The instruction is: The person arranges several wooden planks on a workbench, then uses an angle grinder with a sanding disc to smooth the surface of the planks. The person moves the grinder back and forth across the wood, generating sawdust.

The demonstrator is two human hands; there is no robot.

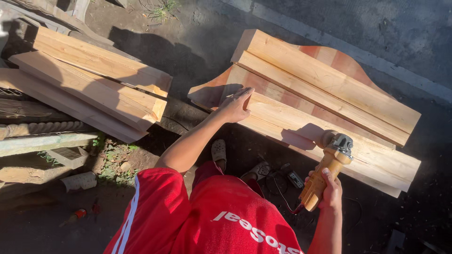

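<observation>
The right hand [329,190] grips a yellow angle grinder [327,169] on pale, red-streaked wooden boards [325,89], where the left hand [235,106] presses open.

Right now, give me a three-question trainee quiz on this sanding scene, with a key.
1. True or false: the right hand grips the yellow angle grinder by its body.
2. What does the left hand rest on? A) the wooden panel B) the plank stack C) the ground
3. Fill in: the grinder's head sits on the panel's ____ edge, the one closest to the person.

Key:
1. True.
2. A; the palm lies flat on the panel's left end, well apart from the plank stack.
3. Near.
</observation>
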